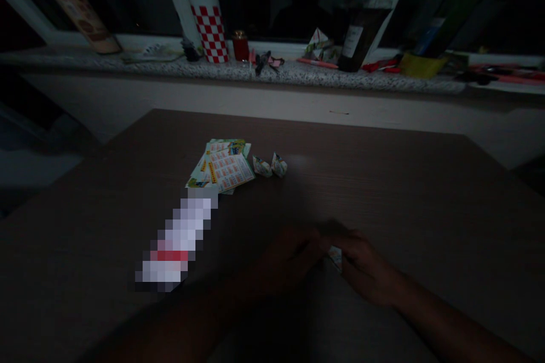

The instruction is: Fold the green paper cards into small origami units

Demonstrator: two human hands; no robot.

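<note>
Over the near middle of the table, my left hand (293, 249) and my right hand (364, 266) meet at the fingertips, both closed on a small piece of folded printed paper (336, 256). Only a pale corner of it shows below my right fingers; the rest is hidden. Farther off stand two small folded paper shapes (261, 166) side by side, pointed at the top. To their left lies a fanned pile of printed paper slips (232, 171) in green, white and orange. The light is dim, so finger detail is hard to make out.
A pixelated, pale oblong object (179, 244) lies left of my hands on the brown table (409, 181). Behind the table, a stone windowsill (170, 71) bears a red-and-white checked bottle (212, 31), a dark bottle (355, 42), a yellow pot (421, 65) and small clutter.
</note>
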